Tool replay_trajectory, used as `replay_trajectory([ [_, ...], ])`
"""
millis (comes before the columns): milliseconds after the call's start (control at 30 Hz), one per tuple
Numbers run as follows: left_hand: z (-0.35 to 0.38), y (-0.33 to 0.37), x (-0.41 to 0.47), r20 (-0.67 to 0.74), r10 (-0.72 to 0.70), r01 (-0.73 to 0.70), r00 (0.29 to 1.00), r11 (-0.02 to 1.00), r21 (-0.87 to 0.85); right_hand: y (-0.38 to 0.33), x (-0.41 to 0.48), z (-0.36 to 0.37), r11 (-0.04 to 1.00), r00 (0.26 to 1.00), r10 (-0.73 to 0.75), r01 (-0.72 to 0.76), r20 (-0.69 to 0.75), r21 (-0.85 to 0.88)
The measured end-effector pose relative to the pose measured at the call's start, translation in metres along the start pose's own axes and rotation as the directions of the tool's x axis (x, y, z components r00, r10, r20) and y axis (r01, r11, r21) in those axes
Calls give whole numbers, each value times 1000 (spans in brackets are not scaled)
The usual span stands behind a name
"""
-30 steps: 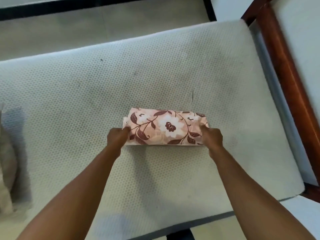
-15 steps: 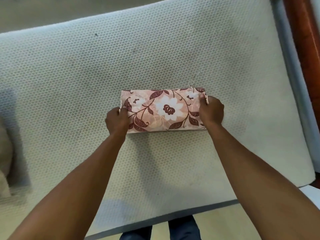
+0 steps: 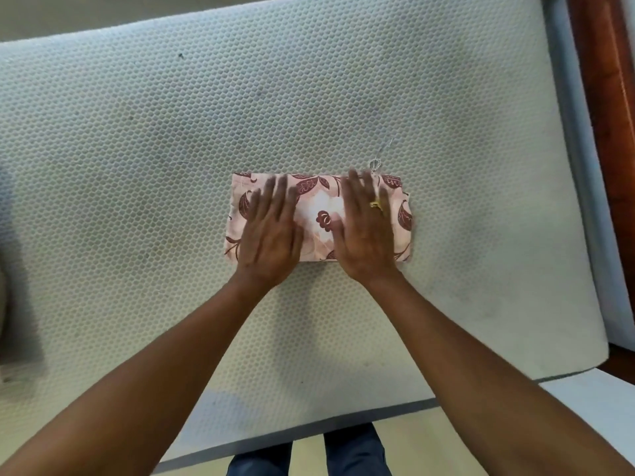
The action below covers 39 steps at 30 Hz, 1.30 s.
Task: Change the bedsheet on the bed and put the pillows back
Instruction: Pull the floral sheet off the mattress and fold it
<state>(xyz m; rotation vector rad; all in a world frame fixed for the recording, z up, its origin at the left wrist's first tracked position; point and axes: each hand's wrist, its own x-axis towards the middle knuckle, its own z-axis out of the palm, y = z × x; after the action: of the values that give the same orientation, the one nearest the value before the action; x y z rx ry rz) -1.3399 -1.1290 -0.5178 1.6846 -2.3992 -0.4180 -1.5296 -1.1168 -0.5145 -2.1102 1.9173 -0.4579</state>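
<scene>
Now both flat hands, left hand (image 3: pixel 269 231) and right hand (image 3: pixel 366 231), press the folded bedsheet (image 3: pixel 318 214); better unfold it evenly over the mattress (image 3: pixel 309 97).

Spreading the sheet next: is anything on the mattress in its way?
Nothing visible does: left hand and right hand lie flat on the folded sheet, mattress around it bare; blurred beige thing far left.
</scene>
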Motion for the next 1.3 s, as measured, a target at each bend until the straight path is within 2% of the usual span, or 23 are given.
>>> replay_trajectory([
  [67,20,-7,13,112,89,-99,990,991,90,0,16,23,992,986,-69,85,150,-97],
  [133,39,-17,24,197,58,-88,979,985,147,9,24,46,973,965,-73,124,253,-193],
  [233,55,-22,27,240,0,-50,971,979,199,18,25,65,961,949,-51,132,310,-245],
  [367,50,-29,26,216,30,-75,976,976,202,27,29,60,962,946,-73,151,317,-229],
  [533,50,-78,14,150,-160,128,976,971,204,104,15,41,958,962,154,-89,226,-274],
  [667,66,-96,9,104,-95,86,990,993,87,118,8,51,974,978,96,-54,183,-221],
  [800,67,-96,9,91,-95,91,991,995,48,116,6,55,980,985,102,-74,141,-186],
  [900,59,-92,12,136,-122,121,983,993,12,115,10,47,980,976,119,-87,180,-180],
  [967,48,-89,10,163,-183,195,969,979,-56,111,11,38,988,966,151,-140,212,-64],
  [1000,41,-87,8,162,-251,271,954,955,-116,108,9,31,977,958,202,-211,206,26],
  [1067,25,-83,1,126,-457,474,881,847,-240,100,4,16,885,900,414,-433,136,169],
  [1133,14,-78,-3,104,-665,658,739,681,-322,92,-1,3,686,716,690,-694,107,219],
  [1167,9,-74,-2,149,-734,729,662,586,-353,87,-2,-1,582,617,771,-783,156,220],
  [1200,5,-69,-1,219,-770,780,599,499,-379,80,-3,-3,517,557,799,-828,225,216],
  [1233,3,-65,0,293,-781,813,551,424,-399,73,-4,-4,496,538,792,-843,288,210],
  [1300,2,-61,2,414,-782,859,465,285,-426,66,-3,0,505,546,753,-837,367,209],
])
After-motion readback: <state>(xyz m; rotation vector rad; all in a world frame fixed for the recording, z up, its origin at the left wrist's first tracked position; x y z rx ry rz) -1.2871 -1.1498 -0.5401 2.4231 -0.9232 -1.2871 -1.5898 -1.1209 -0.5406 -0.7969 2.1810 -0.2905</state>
